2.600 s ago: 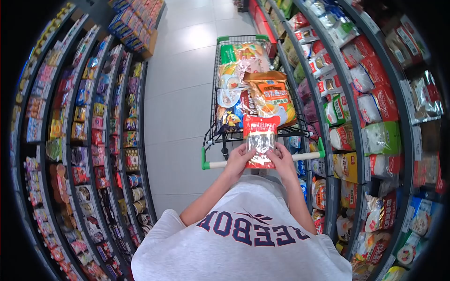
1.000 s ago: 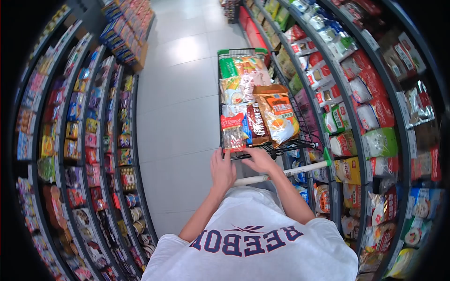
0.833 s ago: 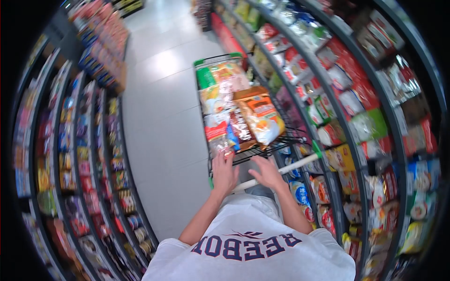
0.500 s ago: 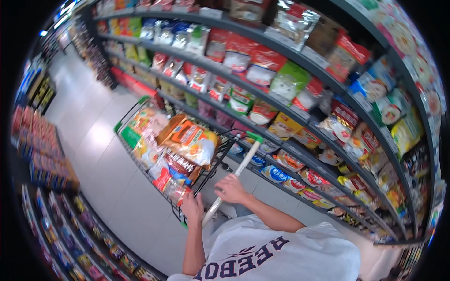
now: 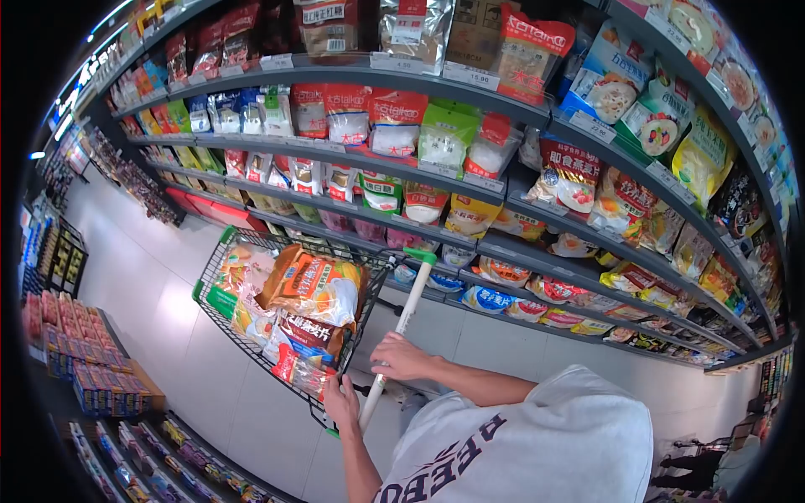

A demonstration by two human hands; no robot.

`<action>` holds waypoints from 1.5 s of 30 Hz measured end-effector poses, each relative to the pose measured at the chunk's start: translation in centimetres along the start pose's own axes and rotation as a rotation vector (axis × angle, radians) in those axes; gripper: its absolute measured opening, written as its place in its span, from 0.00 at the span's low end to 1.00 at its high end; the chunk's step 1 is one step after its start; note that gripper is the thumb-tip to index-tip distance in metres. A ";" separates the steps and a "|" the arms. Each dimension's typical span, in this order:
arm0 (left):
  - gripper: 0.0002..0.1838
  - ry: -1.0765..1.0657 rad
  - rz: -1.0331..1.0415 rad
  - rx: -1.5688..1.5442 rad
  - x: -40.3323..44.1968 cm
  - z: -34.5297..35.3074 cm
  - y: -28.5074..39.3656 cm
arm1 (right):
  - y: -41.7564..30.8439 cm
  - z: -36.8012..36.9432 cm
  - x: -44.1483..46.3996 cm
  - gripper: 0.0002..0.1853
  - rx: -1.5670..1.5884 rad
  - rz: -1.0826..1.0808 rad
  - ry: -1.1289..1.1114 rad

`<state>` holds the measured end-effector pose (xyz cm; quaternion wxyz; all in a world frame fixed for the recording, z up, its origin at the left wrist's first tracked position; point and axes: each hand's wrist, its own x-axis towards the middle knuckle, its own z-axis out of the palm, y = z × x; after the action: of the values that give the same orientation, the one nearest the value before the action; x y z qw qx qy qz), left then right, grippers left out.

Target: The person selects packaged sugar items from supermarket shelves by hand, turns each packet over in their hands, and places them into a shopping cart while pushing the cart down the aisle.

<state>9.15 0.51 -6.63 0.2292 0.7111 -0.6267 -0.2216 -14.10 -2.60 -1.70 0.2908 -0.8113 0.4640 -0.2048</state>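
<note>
My right hand point(image 5: 402, 356) is closed round the white handle point(image 5: 410, 303) of a shopping cart. My left hand point(image 5: 342, 407) is at the cart's rear corner, left of the handle, with its fingers stretched towards a red packet point(image 5: 299, 373); whether they touch it I cannot tell. In the black wire basket point(image 5: 225, 314) lie a large orange bag point(image 5: 319, 285), a dark red and blue bag of oats point(image 5: 306, 337), and green and pale packages point(image 5: 225, 298) at the far end.
Long shelves point(image 5: 369, 151) of bagged foods with price tags run along the right. Boxed goods point(image 5: 101, 369) are stacked at the left, above a low rack point(image 5: 159, 461) of small packets. A person point(image 5: 729, 465) with another cart stands at the lower right. Tiled floor point(image 5: 214, 360) stretches along the aisle.
The view has turned towards the shelves, bringing a person into sight at the lower right. My right hand stays on the handle; my left stays by the basket corner.
</note>
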 end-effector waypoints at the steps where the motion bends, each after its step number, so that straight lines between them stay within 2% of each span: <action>1: 0.18 -0.001 0.007 -0.014 0.0 -0.1 -0.1 | 0.6 -0.7 0.0 0.15 0.062 0.032 0.105; 3: 0.17 -0.003 0.017 -0.044 0.0 -0.2 0.2 | 2.4 -2.7 -0.3 0.18 0.193 0.094 0.307; 4: 0.18 -0.007 -0.007 -0.069 -0.1 -0.5 0.6 | 3.2 -4.8 -0.3 0.20 0.151 0.164 0.487; 6: 0.18 -0.020 -0.023 -0.072 -0.1 -0.4 0.7 | 3.9 -12.1 -0.3 0.23 0.182 0.366 0.753; 7: 0.19 -0.025 -0.030 -0.074 -0.1 -0.4 0.7 | 6.9 -14.5 0.1 0.25 0.102 0.344 0.996; 9: 0.19 0.009 -0.029 -0.046 0.0 -0.3 1.1 | 9.9 -20.8 -0.3 0.30 -0.136 0.463 1.282; 11: 0.20 0.042 -0.046 -0.011 -0.1 0.5 0.7 | 13.0 -26.7 -0.7 0.32 -0.091 0.474 1.439; 13: 0.18 0.042 -0.050 -0.035 -0.1 0.8 0.2 | 16.7 -30.5 -1.0 0.37 -0.245 0.407 1.471; 16: 0.17 0.053 -0.049 -0.055 -0.2 0.8 0.6 | 19.4 -33.9 -1.1 0.37 -0.071 0.521 1.254; 22: 0.18 0.074 -0.009 0.017 -1.0 -0.2 2.5 | 21.5 -35.3 -0.8 0.29 -0.004 0.659 1.086; 26: 0.18 0.172 -0.026 0.050 -1.7 -0.2 3.7 | 22.3 -36.0 -0.8 0.28 0.056 0.654 1.016; 31: 0.18 0.227 -0.150 0.024 -2.6 -0.3 5.8 | 23.8 -36.4 -1.0 0.27 0.126 0.600 0.934; 37: 0.21 0.272 -0.254 0.062 -3.7 0.3 6.4 | 23.9 -36.6 -1.4 0.28 -0.028 0.548 0.970; 40: 0.21 0.306 -0.224 0.095 -4.2 0.7 6.3 | 22.8 -36.1 -1.9 0.27 -0.041 0.556 1.047; 42: 0.21 0.322 -0.249 0.159 -5.0 1.3 6.6 | 21.1 -35.6 -2.8 0.23 -0.057 0.507 1.101; 43: 0.21 0.333 -0.256 0.189 -5.2 1.5 7.1 | 20.4 -35.4 -3.2 0.21 -0.066 0.479 1.134; 44: 0.22 0.313 -0.244 0.103 -5.4 1.5 7.4 | 20.6 -34.6 -3.4 0.18 -0.022 0.320 1.236; 45: 0.22 0.343 -0.220 0.069 -5.5 1.9 7.4 | 20.3 -34.4 -3.8 0.20 -0.122 0.212 1.269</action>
<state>1.52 5.10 -3.52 0.2823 0.8100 -0.5044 -0.0992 -49.59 -17.09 10.33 -0.0682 -0.4973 0.6343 -0.5880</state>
